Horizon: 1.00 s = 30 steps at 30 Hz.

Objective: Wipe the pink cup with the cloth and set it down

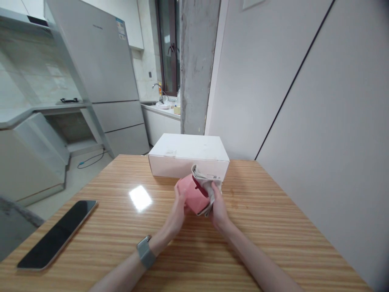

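Note:
Above the middle of the table, my left hand (178, 211) is wrapped round the left side of a pink faceted object (193, 194) that has a dark red opening or edge on its upper right. A folded light grey cloth (208, 185) lies against the right side of this object. My right hand (218, 207) grips the cloth, its thumb on top and its other fingers mostly hidden underneath. The two hands are close together, with the pink object and the cloth between them. What kind of thing the pink object is, I cannot tell.
Just behind my hands, a white cardboard box (188, 148) sits on the wood-grain table (258, 243). A dark-screened phone (57, 235) lies at the left. Beyond the table are a fridge (94, 52), a sink counter (161, 115) and a white wall (304, 101) on the right.

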Available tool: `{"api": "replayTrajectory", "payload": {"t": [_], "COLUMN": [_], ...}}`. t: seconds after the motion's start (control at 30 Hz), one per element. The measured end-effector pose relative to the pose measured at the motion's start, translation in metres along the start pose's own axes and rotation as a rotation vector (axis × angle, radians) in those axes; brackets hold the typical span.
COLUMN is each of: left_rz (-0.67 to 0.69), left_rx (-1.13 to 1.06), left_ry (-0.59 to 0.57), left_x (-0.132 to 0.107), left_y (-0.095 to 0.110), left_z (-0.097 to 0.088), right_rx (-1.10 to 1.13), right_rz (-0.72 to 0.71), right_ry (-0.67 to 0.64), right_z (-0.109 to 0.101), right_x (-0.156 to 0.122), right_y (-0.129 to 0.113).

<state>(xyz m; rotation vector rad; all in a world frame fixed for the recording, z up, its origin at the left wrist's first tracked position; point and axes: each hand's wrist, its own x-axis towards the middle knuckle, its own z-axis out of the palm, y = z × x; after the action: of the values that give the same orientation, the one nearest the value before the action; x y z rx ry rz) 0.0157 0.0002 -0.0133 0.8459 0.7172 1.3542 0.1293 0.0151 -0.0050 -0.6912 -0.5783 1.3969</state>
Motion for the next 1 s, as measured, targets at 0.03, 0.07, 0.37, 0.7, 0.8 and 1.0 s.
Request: {"api": "replayTrajectory", "payload": {"t": [0.03,0.07,0.37,0.7,0.8,1.0], "left_rz": [-0.034,-0.056,-0.167,0.143,0.205,0.166], "left_rx": [-0.018,-0.023,-0.035,0.302,0.327,0.264], "left_ry": [-0.024,-0.043,-0.204,-0.051,-0.057,-0.178], "left_x": [-0.001,-0.002,0.000,0.000,-0.006,-0.008], "left_y": [0.001,0.001,0.010,0.013,0.011,0.007], "left_z": [0.001,0.001,-0.012,-0.009,-0.004,-0.004], "right_rx": [0.024,0.034,-0.004,-0.031,-0.056,-0.002], "right_rz": [0.031,0.055,0.162,0.096,0.074,-0.031], "right_ry": [0.014,0.023,-0.096,-0.042,-0.024,0.033], "right_z": [0.001,0.000,-0.010,-0.012,-0.011,-0.004], "right_x": [0.001,0.003,0.001,-0.002,-0.004,-0.007], "right_y": [-0.006,-0.010,-0.018,-0.007,-0.002,-0.011]}}
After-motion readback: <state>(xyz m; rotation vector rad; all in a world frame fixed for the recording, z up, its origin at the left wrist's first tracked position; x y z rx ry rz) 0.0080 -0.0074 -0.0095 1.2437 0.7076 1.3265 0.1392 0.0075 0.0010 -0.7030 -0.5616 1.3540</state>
